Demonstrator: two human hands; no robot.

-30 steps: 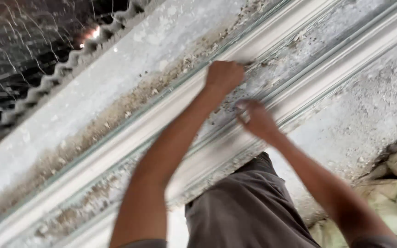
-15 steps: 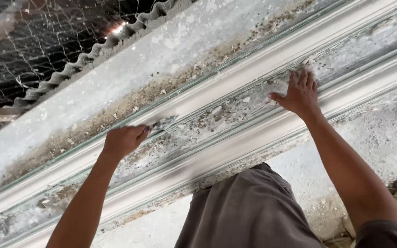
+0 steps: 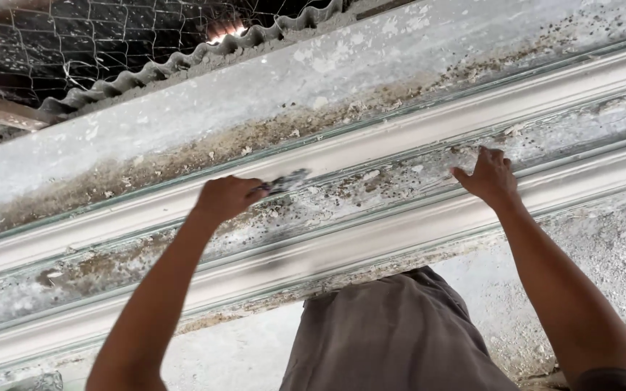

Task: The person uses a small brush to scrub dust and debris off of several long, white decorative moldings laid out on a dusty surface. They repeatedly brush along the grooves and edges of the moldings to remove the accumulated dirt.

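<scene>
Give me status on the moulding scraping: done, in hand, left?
Done: the raised ribs of the moulding look mostly bare and pale. In hand: the left hand holds a small scraper against the channel between the ribs; the right hand rests flat on that channel. Left: brown specks and flaking residue along the channel and the upper band.

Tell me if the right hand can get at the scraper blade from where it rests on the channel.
Probably yes. The right hand rests flat on the flaking channel between the two white ridges, and the scraper blade, held in the left hand, lies along that same channel. Only loose flakes lie between them.
</scene>
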